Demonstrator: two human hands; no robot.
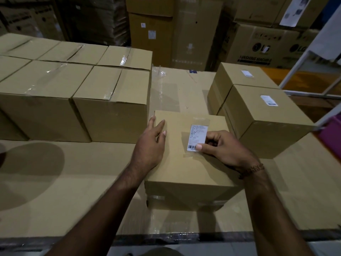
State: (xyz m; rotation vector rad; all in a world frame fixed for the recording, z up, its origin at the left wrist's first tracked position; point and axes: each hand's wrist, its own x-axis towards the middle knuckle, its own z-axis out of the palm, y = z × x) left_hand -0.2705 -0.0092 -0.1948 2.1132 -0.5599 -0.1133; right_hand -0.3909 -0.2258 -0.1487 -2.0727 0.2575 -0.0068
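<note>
The shipping label (198, 137) lies on top of the small cardboard box (177, 169), its long axis running away from the person, barcode end nearest. The right hand (225, 150) is the nearer one. Its grip is curled tight and pinches the label's lower right corner (clear tape (200, 119) shows around the label). The left hand (150, 145) rests flat, fingers straight, on the box's left edge.

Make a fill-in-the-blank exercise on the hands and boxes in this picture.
1. The right hand holds a white ____ with a barcode against the small box.
2. The left hand rests with straight fingers on the ____ of that box.
3. A bracelet circles the ____ wrist.
4. Right beside the small box stand ____ boxes with white labels on top.

Missing words: label; top; right; two.
</note>
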